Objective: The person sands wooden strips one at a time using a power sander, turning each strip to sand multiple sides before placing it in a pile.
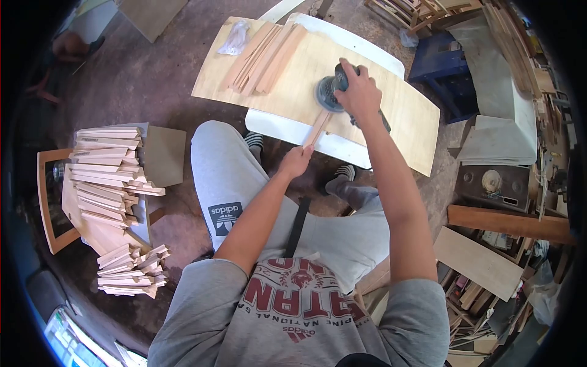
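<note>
My right hand [362,93] is wrapped round the top of an orbital sander [327,93], whose round pad sits over the far end of a narrow wooden strip [317,127]. Closed on the near end of that strip is my left hand [296,161], just past the edge of the work surface. Under the sander lies a pale plywood board [403,125], resting on a white table [275,125]. To the left on the board is a row of similar wooden strips [269,58]. The sander's underside is hidden.
A crumpled clear plastic bag [235,38] lies at the board's far left. Stacked wooden pieces [104,171] stand at my left, with another pile [131,272] nearer. On the right are a blue stand [441,73], a speaker-like box [493,183] and scrap wood [480,263].
</note>
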`<act>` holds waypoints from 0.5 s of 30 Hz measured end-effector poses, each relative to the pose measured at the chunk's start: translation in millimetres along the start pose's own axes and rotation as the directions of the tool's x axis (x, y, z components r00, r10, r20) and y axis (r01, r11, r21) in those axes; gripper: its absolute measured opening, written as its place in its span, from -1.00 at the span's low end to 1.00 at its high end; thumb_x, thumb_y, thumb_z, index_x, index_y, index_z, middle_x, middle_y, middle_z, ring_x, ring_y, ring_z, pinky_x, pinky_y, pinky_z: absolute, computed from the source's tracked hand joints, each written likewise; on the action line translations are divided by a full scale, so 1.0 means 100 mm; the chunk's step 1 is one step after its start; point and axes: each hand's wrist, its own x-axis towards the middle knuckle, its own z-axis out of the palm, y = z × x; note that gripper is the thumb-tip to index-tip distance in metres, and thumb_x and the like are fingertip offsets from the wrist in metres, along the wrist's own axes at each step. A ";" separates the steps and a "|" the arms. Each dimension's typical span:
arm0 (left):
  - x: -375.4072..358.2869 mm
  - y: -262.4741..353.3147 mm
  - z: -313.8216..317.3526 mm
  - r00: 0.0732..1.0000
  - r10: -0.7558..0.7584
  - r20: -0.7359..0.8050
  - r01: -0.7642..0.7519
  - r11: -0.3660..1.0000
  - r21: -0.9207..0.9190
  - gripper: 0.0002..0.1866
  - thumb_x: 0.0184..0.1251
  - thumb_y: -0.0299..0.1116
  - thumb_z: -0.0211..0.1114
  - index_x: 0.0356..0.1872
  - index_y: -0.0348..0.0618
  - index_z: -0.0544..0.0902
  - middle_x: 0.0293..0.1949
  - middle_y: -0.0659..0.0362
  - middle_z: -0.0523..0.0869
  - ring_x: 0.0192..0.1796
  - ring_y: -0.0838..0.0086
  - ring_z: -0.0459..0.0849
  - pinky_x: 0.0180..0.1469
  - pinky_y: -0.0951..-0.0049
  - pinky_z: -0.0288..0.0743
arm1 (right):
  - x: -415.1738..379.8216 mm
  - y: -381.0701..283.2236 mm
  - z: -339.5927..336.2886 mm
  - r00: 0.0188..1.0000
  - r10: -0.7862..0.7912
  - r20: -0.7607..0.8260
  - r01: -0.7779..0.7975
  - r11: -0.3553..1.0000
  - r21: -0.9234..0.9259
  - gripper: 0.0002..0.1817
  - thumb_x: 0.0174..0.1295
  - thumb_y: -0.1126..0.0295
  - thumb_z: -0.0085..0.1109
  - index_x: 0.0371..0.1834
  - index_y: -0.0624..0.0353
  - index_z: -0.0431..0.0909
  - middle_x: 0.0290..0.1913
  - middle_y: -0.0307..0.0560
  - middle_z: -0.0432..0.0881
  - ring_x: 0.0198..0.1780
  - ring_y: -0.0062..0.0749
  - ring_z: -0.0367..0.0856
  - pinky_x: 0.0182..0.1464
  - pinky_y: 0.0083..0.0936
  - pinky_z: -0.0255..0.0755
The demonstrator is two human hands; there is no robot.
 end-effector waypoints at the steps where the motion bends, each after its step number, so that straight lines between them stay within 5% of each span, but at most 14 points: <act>1: -0.01 0.02 -0.01 1.000 -0.006 0.001 0.006 1.000 -0.009 -0.27 0.62 0.23 0.03 -0.05 -0.40 0.76 -0.02 -0.37 0.76 0.17 -0.27 0.70 0.22 -0.08 0.53 | -0.10 -0.01 -0.03 1.000 -0.021 0.016 0.021 1.000 0.009 -0.01 0.00 0.23 0.60 0.57 -0.54 0.34 0.40 0.06 0.52 0.15 0.13 0.72 0.02 -0.01 0.73; 5: -0.03 0.03 -0.02 1.000 -0.006 0.011 0.006 0.999 -0.043 -0.27 0.62 0.22 0.02 -0.05 -0.41 0.76 -0.02 -0.39 0.76 0.18 -0.28 0.69 0.23 -0.07 0.53 | -0.68 -0.13 -0.14 0.994 -0.079 0.077 0.076 0.996 0.049 0.03 -0.04 0.25 0.64 0.58 -0.54 0.33 0.38 0.08 0.52 0.14 0.13 0.71 0.00 -0.01 0.73; 8: 0.06 -0.16 0.10 0.987 0.097 -0.129 -0.091 0.995 0.049 -0.30 0.63 0.21 0.09 -0.33 -0.37 0.69 -0.48 -0.03 0.71 -0.35 0.20 0.74 -0.19 0.13 0.56 | -0.92 -0.12 -0.19 0.990 -0.074 0.116 0.067 0.995 0.069 0.04 -0.03 0.25 0.64 0.59 -0.54 0.32 0.39 0.08 0.51 0.16 0.14 0.70 0.02 -0.01 0.72; 14: 0.01 -0.09 0.05 0.992 0.101 -0.074 -0.104 0.994 -0.035 -0.31 0.64 0.19 0.10 -0.37 -0.38 0.66 -0.52 0.02 0.68 -0.41 0.26 0.69 -0.23 0.17 0.53 | -0.55 0.17 -0.14 0.996 0.015 0.088 -0.020 0.999 0.048 0.01 -0.01 0.23 0.63 0.59 -0.52 0.33 0.42 0.07 0.51 0.25 0.14 0.68 0.11 0.01 0.69; 15: 0.01 -0.07 0.03 0.997 0.073 -0.031 -0.074 0.997 -0.037 -0.32 0.64 0.18 0.09 -0.27 -0.40 0.68 -0.36 -0.13 0.70 -0.22 0.08 0.70 -0.09 0.10 0.54 | -0.46 0.23 -0.12 0.997 0.019 0.069 -0.023 0.999 0.049 0.01 -0.01 0.23 0.63 0.59 -0.52 0.33 0.42 0.07 0.51 0.25 0.14 0.68 0.11 0.01 0.69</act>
